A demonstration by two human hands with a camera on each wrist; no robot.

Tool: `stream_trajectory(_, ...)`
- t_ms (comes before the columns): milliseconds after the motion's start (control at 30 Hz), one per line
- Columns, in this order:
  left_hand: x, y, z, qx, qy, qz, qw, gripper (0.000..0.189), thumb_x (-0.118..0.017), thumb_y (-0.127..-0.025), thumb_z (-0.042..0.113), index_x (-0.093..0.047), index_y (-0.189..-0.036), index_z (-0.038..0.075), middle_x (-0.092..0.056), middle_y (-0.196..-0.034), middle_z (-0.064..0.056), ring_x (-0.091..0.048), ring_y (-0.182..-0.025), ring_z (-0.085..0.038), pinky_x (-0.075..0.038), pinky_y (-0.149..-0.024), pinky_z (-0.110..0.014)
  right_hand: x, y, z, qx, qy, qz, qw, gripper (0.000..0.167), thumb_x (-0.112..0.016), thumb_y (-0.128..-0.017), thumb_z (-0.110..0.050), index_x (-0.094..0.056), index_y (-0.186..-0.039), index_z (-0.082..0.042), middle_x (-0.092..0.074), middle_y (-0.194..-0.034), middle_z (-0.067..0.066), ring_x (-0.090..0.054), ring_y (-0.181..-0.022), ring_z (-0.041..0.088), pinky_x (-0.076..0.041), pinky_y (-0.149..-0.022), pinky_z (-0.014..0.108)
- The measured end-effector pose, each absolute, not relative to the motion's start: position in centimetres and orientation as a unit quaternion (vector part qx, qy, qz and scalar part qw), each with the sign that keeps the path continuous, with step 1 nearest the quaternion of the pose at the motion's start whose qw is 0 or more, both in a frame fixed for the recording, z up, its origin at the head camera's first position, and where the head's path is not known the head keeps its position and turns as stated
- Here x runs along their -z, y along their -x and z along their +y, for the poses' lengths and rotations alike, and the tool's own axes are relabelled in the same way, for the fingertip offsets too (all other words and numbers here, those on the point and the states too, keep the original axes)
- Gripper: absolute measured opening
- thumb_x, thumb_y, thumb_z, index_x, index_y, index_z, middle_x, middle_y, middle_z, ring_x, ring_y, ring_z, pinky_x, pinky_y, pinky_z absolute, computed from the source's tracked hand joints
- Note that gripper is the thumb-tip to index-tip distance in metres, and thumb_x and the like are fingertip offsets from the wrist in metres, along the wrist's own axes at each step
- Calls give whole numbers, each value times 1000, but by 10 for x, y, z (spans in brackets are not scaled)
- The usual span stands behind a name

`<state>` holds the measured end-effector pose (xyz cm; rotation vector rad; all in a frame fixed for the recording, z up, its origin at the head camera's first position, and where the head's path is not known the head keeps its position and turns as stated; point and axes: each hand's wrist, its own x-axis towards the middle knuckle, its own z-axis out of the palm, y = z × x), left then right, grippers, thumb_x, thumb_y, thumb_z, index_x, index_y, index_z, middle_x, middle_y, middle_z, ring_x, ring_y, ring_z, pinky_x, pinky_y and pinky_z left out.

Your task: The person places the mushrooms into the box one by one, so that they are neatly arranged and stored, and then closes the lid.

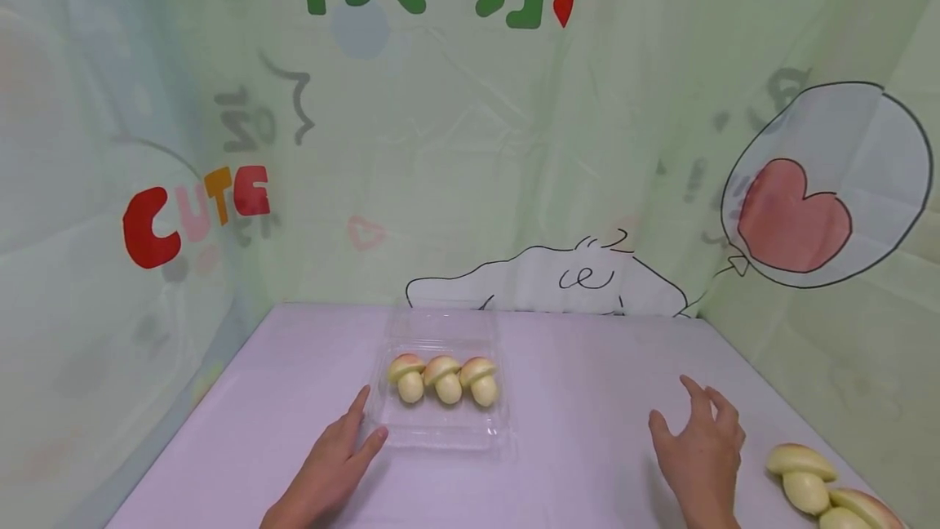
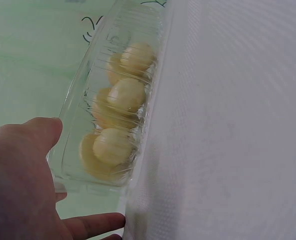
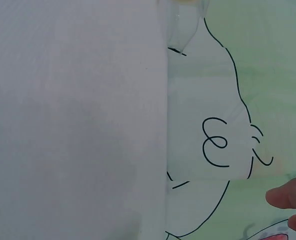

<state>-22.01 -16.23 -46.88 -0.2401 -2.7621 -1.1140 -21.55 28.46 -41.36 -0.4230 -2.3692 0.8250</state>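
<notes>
A clear plastic clamshell box (image 1: 441, 437) stands on the table with its lid raised at the back. Three toy-like mushrooms with cream stems and pinkish-yellow caps, the middle one (image 1: 446, 386) among them, lie in a row inside. My left hand (image 1: 334, 455) is at the box's left side, thumb and fingers spread; in the left wrist view the thumb is at the rim of the box (image 2: 70, 125). To the right, my right hand (image 1: 699, 447) hovers over the table with fingers parted and nothing in them. Close beside it lies another mushroom (image 1: 804, 480).
One more mushroom (image 1: 862, 508) is partly cut off at the lower right corner. The pale lilac table (image 1: 587, 398) is enclosed by printed curtains (image 1: 470, 145) at the back and both sides.
</notes>
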Motion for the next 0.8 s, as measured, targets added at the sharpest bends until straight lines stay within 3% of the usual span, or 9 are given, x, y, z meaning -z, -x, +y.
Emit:
stream_trajectory(400,469,221,-162,367,85,-922,83,76,-53,-106,50,-27,-164,8,-53,-151,-26,-46,-143,-48,-35,-115,-66,415,209,309,-272,169,-896,307,62,-67,-90,-9,-44,-146,2,-28,-152,40,-27,-135,64,-25,-108,71)
stream_trajectory(533,470,222,-161,371,83,-922,78,77,-52,-106,51,-26,-164,9,-52,-151,-26,-45,-144,-48,-34,-116,-66,412,207,316,-260,183,-902,294,63,-65,-91,-10,-42,-148,2,-26,-154,41,-24,-139,63,-21,-113,71)
stream_trajectory(800,471,220,-163,368,90,-922,86,75,-53,-106,49,-28,-163,8,-53,-150,-26,-46,-143,-47,-35,-116,-65,414,203,333,-249,229,-908,246,67,-62,-94,-15,-33,-154,-2,-17,-158,40,-18,-143,63,-21,-109,77)
